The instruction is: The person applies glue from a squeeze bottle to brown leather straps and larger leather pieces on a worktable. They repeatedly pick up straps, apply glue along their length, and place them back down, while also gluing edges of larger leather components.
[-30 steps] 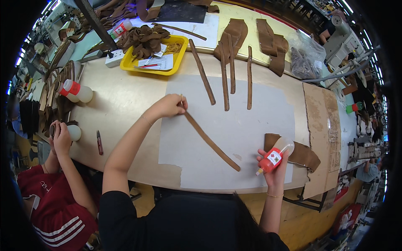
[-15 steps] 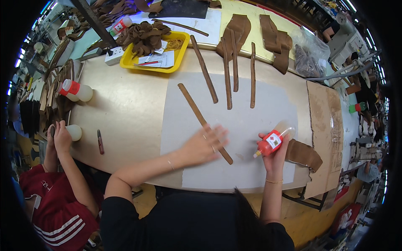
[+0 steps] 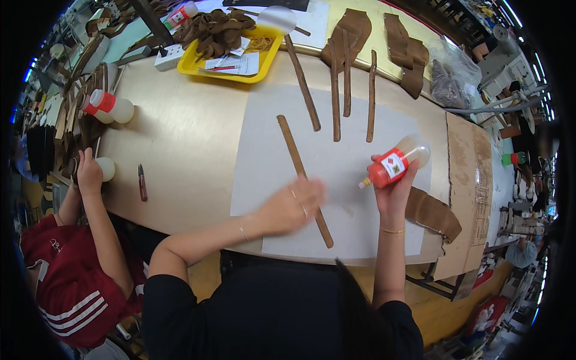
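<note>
My right hand (image 3: 396, 195) is wrapped round a clear squeeze bottle (image 3: 414, 150) with a red label, held tilted so its nozzle points left and down above the grey sheet (image 3: 258, 156). Below my left hand (image 3: 291, 207), a long narrow brown strip (image 3: 291, 144) lies slantwise on the sheet. My left fingers are bent and smeared by motion, and they hide part of the strip; whether they touch it I cannot tell. Several similar strips (image 3: 335, 102) lie side by side beyond. A wider brown piece (image 3: 432, 215) rests by my right forearm.
A yellow tray (image 3: 264, 73) with brown scraps and papers stands at the back left. Left of the sheet lie a dark red pen-like tool (image 3: 142, 183) and white bottles (image 3: 123, 111). A co-worker's hands (image 3: 90, 174) work at the left edge. Cardboard (image 3: 462, 234) lies at the right.
The strip beneath my left hand has turned a little more upright. My left fingers, spread before, are now more curled. The bottle is held slightly more level, and the whole view has shifted.
</note>
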Demonstrator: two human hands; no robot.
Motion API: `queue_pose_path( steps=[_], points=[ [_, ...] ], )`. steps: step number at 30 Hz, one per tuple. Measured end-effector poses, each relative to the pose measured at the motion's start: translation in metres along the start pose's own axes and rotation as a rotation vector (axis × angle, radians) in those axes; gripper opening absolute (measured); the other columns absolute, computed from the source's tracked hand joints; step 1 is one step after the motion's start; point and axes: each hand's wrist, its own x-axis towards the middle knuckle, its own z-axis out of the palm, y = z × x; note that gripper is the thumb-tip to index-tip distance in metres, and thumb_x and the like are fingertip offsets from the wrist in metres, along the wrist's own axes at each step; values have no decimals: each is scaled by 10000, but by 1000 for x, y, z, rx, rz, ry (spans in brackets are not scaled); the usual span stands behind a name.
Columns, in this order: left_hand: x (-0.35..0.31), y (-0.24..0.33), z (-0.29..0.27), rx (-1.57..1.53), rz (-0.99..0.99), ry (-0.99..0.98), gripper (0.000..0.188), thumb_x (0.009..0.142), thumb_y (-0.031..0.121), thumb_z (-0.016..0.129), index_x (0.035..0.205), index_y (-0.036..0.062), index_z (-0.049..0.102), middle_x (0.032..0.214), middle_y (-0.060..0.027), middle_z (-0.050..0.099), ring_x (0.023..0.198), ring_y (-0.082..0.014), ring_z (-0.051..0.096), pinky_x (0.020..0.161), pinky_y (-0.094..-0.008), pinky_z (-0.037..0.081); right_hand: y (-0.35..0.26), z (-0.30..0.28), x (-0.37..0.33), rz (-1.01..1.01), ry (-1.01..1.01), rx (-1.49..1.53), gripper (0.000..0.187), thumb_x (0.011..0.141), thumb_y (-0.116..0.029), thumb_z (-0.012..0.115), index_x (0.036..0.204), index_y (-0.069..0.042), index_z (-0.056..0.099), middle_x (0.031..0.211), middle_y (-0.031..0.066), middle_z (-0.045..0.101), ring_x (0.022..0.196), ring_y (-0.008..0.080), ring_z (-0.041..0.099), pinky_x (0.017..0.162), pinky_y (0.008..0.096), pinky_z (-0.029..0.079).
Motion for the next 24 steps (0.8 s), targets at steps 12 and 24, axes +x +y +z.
queue_pose_path(
  steps=[12,24],
  points=[
    [12,-101,-55,270,-227,160,401,796,200,676,1154,35,605,1205,-108,564,1173,-263,499,966,-409,389,48,114,82,-410,-426,-410,475,857,-383,696,1095,13,586,1029,62,626,917,135,596,794,275,490],
    [14,-107,-51,265,-299,132,443,775,293,693,1132,46,604,1195,-96,557,1160,-243,488,962,-399,372,85,163,120,-476,-649,-873,423,748,-322,792,986,4,666,879,99,704,783,164,667,699,295,528]
  ],
)
